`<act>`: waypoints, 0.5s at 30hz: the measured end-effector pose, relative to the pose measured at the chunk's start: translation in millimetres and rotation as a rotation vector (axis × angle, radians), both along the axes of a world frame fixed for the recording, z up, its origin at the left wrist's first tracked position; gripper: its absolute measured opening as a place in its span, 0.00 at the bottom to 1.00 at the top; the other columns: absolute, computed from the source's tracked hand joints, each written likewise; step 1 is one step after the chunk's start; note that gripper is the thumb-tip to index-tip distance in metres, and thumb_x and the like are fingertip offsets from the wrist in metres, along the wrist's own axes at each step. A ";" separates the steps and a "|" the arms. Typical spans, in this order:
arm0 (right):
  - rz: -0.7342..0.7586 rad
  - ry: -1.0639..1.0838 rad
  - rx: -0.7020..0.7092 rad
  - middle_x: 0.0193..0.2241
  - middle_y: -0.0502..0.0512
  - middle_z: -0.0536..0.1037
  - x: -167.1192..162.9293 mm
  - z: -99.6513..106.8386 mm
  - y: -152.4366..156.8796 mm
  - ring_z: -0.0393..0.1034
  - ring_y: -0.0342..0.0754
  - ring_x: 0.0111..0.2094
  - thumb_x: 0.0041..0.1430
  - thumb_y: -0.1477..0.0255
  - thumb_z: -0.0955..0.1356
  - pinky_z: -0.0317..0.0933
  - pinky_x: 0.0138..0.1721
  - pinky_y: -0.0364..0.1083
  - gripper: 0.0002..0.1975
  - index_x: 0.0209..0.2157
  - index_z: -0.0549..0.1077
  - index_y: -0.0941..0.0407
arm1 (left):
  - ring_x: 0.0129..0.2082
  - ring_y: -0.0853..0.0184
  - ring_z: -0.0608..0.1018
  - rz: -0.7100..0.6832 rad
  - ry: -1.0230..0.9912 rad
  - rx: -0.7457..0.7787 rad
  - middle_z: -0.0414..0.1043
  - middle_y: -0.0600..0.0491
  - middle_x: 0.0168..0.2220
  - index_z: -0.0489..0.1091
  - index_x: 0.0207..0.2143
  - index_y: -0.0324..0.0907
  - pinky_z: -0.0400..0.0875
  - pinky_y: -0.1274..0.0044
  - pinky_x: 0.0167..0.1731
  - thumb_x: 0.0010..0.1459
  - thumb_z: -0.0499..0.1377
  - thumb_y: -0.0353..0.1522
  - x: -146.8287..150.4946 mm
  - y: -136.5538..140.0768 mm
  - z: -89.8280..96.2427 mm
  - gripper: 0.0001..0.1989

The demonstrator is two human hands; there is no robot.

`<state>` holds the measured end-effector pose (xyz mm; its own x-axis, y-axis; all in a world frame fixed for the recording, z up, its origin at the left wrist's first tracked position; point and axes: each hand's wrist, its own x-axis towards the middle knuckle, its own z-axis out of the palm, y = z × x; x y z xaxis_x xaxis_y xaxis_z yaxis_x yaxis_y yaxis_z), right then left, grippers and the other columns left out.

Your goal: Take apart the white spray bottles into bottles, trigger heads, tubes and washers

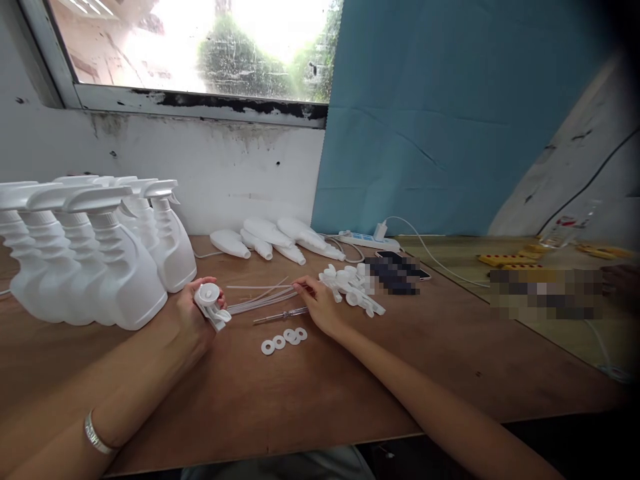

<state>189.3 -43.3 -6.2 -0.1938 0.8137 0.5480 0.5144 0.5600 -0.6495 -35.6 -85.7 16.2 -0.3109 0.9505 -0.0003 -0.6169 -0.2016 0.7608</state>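
Observation:
My left hand [191, 310] is closed around a white spray trigger head [209, 295], its round cap side facing up. Beside it, several thin clear plastic tubes [255, 301] lie in a loose bundle on the brown table. At the bundle's right end, my right hand [323, 303] has thumb and fingers pinched on a tube; how many tubes it grips is hard to make out. Just below the tubes lies a screwdriver [281, 315], partly covered by the right hand. Several white ring washers [279, 342] lie in front of it.
Several white spray bottles [127, 267] stand at the left. White bottle-shaped pieces [267, 233] lie by the wall. White trigger parts [353, 287] are piled beyond my right hand, near a phone [384, 254] and a power strip [367, 240]. At the far right, another person's hand [620, 277] shows.

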 end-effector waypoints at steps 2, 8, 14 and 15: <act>0.018 -0.082 -0.033 0.29 0.51 0.75 0.2 -0.5 0.3 0.68 0.45 0.30 0.59 0.65 0.59 0.58 0.32 0.43 0.13 0.38 0.72 0.53 | 0.12 0.72 0.65 -0.034 0.024 0.013 0.63 0.56 0.14 0.64 0.22 0.39 0.58 0.82 0.11 0.42 0.52 0.34 2.2 -1.9 -1.4 0.07; -0.082 -0.252 -0.036 0.19 0.49 0.74 2.1 3.9 -3.1 0.69 0.46 0.23 0.60 0.63 0.57 0.58 0.27 0.43 0.19 0.51 0.63 0.51 | 0.12 0.73 0.65 -0.106 0.079 0.022 0.64 0.56 0.15 0.64 0.22 0.39 0.59 0.81 0.12 0.43 0.53 0.35 6.8 -6.2 -3.8 0.08; -0.339 -0.379 0.136 0.17 0.50 0.72 9.5 13.3 4.1 0.67 0.48 0.20 0.61 0.63 0.56 0.56 0.25 0.44 0.19 0.51 0.64 0.51 | 0.12 0.72 0.65 -0.105 0.056 0.006 0.63 0.56 0.15 0.63 0.21 0.39 0.58 0.81 0.12 0.43 0.52 0.34 9.4 -7.5 0.0 0.07; -0.355 -0.381 0.151 0.16 0.50 0.72 11.4 17.9 3.9 0.67 0.48 0.20 0.61 0.63 0.56 0.57 0.25 0.44 0.19 0.51 0.64 0.52 | 0.12 0.72 0.65 -0.104 0.054 0.003 0.63 0.56 0.15 0.63 0.21 0.39 0.59 0.81 0.13 0.43 0.52 0.34 9.8 -7.5 0.0 0.07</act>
<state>200.7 -39.4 11.8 -0.1290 0.7832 0.6083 0.8720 0.3817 -0.3064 -25.8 -93.3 16.3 -0.2098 0.9776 0.0163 -0.5925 -0.1404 0.7933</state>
